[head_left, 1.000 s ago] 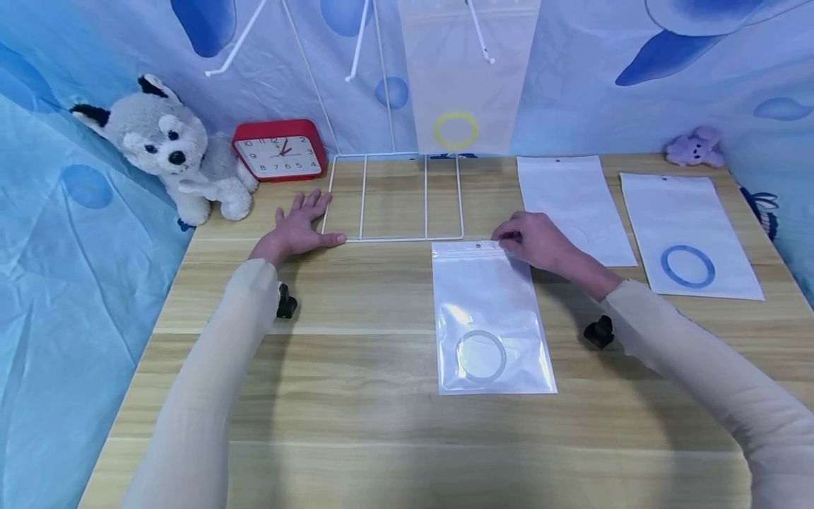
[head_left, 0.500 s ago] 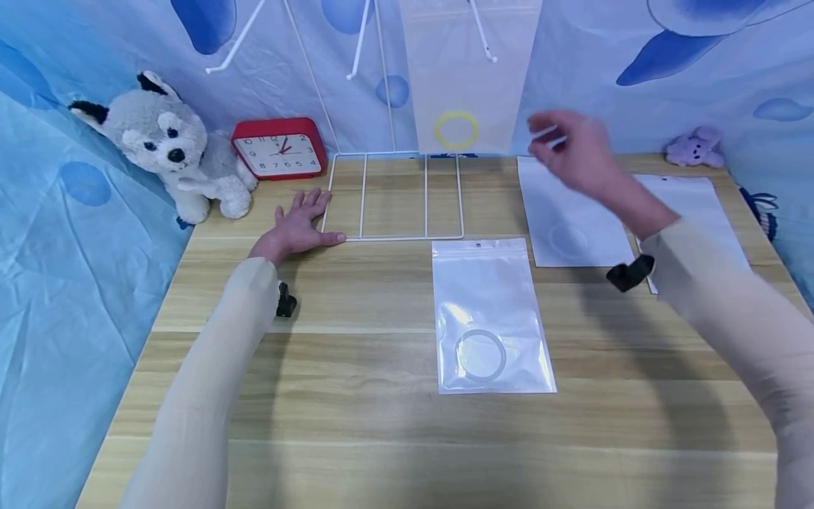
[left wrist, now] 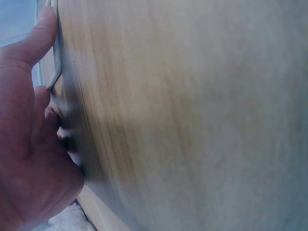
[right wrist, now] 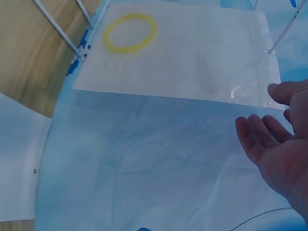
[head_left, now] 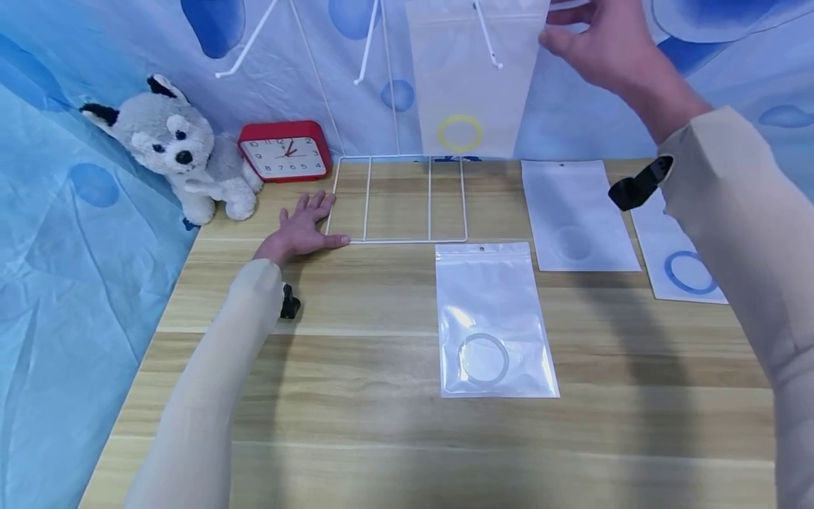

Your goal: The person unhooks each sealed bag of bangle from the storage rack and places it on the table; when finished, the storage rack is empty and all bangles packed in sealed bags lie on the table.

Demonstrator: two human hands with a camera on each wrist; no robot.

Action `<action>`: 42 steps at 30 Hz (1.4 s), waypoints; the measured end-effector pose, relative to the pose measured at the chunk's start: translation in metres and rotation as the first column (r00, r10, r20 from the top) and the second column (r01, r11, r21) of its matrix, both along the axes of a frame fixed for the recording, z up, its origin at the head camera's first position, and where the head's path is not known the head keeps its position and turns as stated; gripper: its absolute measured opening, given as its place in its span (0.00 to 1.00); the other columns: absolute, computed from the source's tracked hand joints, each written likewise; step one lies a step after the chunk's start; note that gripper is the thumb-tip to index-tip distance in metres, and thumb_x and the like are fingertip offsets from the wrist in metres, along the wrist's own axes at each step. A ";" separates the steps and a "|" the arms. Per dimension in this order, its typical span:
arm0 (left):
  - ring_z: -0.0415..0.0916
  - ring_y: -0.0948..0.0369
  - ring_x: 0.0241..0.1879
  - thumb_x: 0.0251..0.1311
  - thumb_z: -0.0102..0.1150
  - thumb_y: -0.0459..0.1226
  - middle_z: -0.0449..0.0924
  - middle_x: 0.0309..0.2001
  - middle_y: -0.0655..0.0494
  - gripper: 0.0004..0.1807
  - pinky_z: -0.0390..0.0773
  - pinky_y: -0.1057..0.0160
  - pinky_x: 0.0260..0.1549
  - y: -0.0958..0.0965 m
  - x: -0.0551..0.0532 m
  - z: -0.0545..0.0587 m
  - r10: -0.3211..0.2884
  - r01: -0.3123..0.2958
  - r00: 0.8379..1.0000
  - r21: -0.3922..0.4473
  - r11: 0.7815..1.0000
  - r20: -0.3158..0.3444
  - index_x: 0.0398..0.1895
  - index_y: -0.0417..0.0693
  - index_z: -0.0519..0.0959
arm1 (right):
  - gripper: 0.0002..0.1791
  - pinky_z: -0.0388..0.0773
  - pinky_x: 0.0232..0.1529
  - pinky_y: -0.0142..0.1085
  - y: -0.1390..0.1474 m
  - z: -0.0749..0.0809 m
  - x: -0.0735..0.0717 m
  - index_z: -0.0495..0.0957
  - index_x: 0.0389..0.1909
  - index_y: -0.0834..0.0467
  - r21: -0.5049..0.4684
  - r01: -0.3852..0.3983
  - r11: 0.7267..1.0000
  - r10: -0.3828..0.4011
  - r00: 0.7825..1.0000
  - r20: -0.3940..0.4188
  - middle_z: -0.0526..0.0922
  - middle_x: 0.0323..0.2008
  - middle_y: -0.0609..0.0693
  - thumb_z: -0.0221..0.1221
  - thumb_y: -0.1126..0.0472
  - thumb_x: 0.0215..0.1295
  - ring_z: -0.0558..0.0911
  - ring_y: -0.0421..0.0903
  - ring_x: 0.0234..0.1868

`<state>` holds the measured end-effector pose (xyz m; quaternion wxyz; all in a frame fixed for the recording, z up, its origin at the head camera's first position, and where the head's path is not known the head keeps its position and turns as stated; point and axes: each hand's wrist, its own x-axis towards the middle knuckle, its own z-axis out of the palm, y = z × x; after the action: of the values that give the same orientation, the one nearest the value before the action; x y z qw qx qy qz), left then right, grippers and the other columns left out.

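My left hand (head_left: 299,230) lies on the table, fingers spread, beside the white wire rack (head_left: 400,242). Its thumb rests on the rack's front wire, also visible in the left wrist view. My right hand (head_left: 613,42) is raised at the back, its thumb and fingers apart, by the upper right edge of a hanging zip bag (head_left: 477,85) with a yellow ring. In the right wrist view the thumb (right wrist: 281,91) overlaps that bag's corner; whether it touches is unclear. Another zip bag (head_left: 486,297) with a pale ring (head_left: 463,360) lies flat in front of the rack.
Two more bags lie on the right: a white bag (head_left: 575,205) and a bag with a blue ring (head_left: 674,233), partly behind my right arm. A red clock (head_left: 286,152) and a plush husky (head_left: 181,155) stand back left. White hooks (head_left: 367,46) jut forward above the rack.
My right hand has let go of the flat bag's top corner and risen to the hanging bag's upper right edge. My left hand has stayed at the rack.
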<state>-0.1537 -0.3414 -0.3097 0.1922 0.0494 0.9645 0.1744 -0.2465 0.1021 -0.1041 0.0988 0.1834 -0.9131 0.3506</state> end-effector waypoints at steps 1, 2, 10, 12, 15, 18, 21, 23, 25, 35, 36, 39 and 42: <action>0.17 0.45 0.76 0.62 0.56 0.64 0.25 0.80 0.48 0.57 0.21 0.33 0.65 0.000 0.000 0.000 -0.002 0.002 1.000 0.002 1.000 -0.001 0.82 0.53 0.36 | 0.31 0.59 0.68 0.30 -0.002 0.003 -0.001 0.57 0.76 0.42 0.018 0.008 1.000 -0.009 1.000 0.013 0.62 0.73 0.45 0.53 0.57 0.76 0.66 0.42 0.71; 0.17 0.45 0.76 0.62 0.56 0.64 0.25 0.80 0.48 0.57 0.21 0.33 0.65 0.000 0.000 0.000 -0.004 0.004 1.000 0.006 1.000 -0.002 0.82 0.53 0.36 | 0.31 0.59 0.68 0.30 -0.005 0.005 -0.002 0.57 0.76 0.41 0.035 0.019 0.999 -0.020 0.999 0.028 0.62 0.73 0.45 0.52 0.56 0.76 0.65 0.43 0.71; 0.18 0.45 0.76 0.61 0.58 0.63 0.26 0.80 0.48 0.57 0.21 0.33 0.65 0.003 -0.001 -0.001 -0.002 0.002 1.000 0.015 1.000 -0.015 0.82 0.53 0.37 | 0.33 0.59 0.68 0.33 -0.021 0.019 -0.010 0.53 0.79 0.48 0.229 0.046 0.972 -0.058 0.997 0.046 0.60 0.75 0.53 0.50 0.54 0.77 0.65 0.54 0.67; 0.18 0.45 0.76 0.61 0.58 0.64 0.27 0.81 0.48 0.57 0.21 0.33 0.65 0.004 -0.001 -0.001 -0.002 0.002 1.000 0.016 1.000 -0.016 0.82 0.53 0.38 | 0.34 0.59 0.68 0.34 -0.023 0.020 -0.012 0.52 0.79 0.48 0.248 0.048 0.967 -0.065 0.996 0.061 0.60 0.75 0.53 0.50 0.54 0.77 0.65 0.55 0.66; 0.18 0.45 0.76 0.61 0.58 0.64 0.27 0.80 0.47 0.57 0.21 0.33 0.65 0.005 -0.001 -0.001 -0.004 0.004 1.000 0.020 1.000 -0.015 0.82 0.52 0.38 | 0.35 0.58 0.69 0.35 -0.025 0.021 -0.016 0.50 0.80 0.48 0.264 0.044 0.963 -0.068 0.994 0.081 0.59 0.75 0.53 0.50 0.53 0.76 0.64 0.56 0.67; 0.18 0.45 0.76 0.61 0.58 0.63 0.27 0.81 0.48 0.56 0.21 0.33 0.66 0.006 -0.001 -0.001 0.002 -0.002 1.000 0.018 1.000 -0.016 0.82 0.53 0.38 | 0.35 0.58 0.69 0.37 -0.026 0.022 -0.020 0.51 0.79 0.48 0.265 0.042 0.963 -0.071 0.992 0.101 0.59 0.75 0.53 0.51 0.53 0.76 0.65 0.56 0.67; 0.18 0.46 0.76 0.61 0.59 0.63 0.28 0.81 0.48 0.56 0.21 0.33 0.66 0.007 -0.001 -0.001 0.004 -0.004 1.000 0.019 1.000 -0.019 0.82 0.53 0.39 | 0.34 0.59 0.69 0.37 -0.026 0.023 -0.022 0.53 0.79 0.46 0.251 0.045 0.967 -0.077 0.990 0.121 0.60 0.75 0.52 0.51 0.51 0.76 0.66 0.54 0.64; 0.18 0.46 0.76 0.61 0.59 0.63 0.28 0.81 0.48 0.57 0.21 0.33 0.66 0.007 -0.001 -0.002 0.003 -0.003 1.000 0.021 1.000 -0.017 0.82 0.53 0.39 | 0.33 0.59 0.69 0.38 -0.026 0.023 -0.023 0.54 0.79 0.45 0.246 0.048 0.968 -0.083 0.988 0.134 0.61 0.74 0.52 0.50 0.50 0.76 0.66 0.52 0.62; 0.18 0.46 0.76 0.61 0.58 0.64 0.27 0.81 0.48 0.57 0.21 0.33 0.65 0.007 -0.002 -0.002 0.001 -0.001 1.000 0.022 1.000 -0.015 0.82 0.53 0.38 | 0.32 0.60 0.69 0.38 -0.026 0.022 -0.024 0.54 0.79 0.44 0.245 0.048 0.968 -0.083 0.987 0.135 0.61 0.74 0.51 0.50 0.50 0.76 0.66 0.52 0.62; 0.18 0.45 0.76 0.61 0.58 0.63 0.27 0.81 0.48 0.57 0.21 0.33 0.65 0.007 -0.007 -0.001 -0.010 0.010 1.000 0.013 1.000 -0.012 0.82 0.53 0.38 | 0.30 0.60 0.68 0.35 -0.022 0.025 -0.022 0.56 0.78 0.44 0.254 0.026 0.967 -0.046 0.996 0.076 0.60 0.75 0.51 0.46 0.54 0.78 0.66 0.55 0.65; 0.18 0.45 0.76 0.61 0.58 0.63 0.27 0.81 0.48 0.57 0.21 0.33 0.65 0.008 -0.007 -0.001 -0.010 0.010 1.000 0.011 1.000 -0.010 0.82 0.53 0.37 | 0.29 0.60 0.68 0.35 -0.022 0.025 -0.020 0.58 0.78 0.45 0.258 0.020 0.966 -0.038 0.997 0.068 0.60 0.75 0.51 0.46 0.55 0.78 0.66 0.56 0.64; 0.18 0.45 0.76 0.61 0.58 0.63 0.27 0.80 0.47 0.57 0.20 0.33 0.65 0.007 -0.007 0.000 -0.008 0.008 1.000 0.012 1.000 -0.007 0.82 0.53 0.37 | 0.26 0.61 0.68 0.35 -0.020 0.024 -0.017 0.64 0.75 0.48 0.257 -0.001 0.966 -0.014 0.998 0.057 0.62 0.74 0.51 0.47 0.56 0.78 0.67 0.55 0.63; 0.18 0.45 0.76 0.60 0.58 0.64 0.27 0.81 0.48 0.57 0.20 0.34 0.66 0.007 -0.007 0.000 -0.004 0.004 1.000 0.014 1.000 -0.007 0.82 0.53 0.38 | 0.25 0.62 0.68 0.35 -0.017 0.023 -0.012 0.66 0.74 0.47 0.246 -0.016 0.969 -0.004 0.997 0.080 0.63 0.73 0.51 0.47 0.56 0.79 0.67 0.53 0.61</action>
<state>-0.1609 -0.3346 -0.3094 0.1889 0.0532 0.9638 0.1807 -0.2581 0.0854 -0.0807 0.0376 0.1830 -0.9522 0.2416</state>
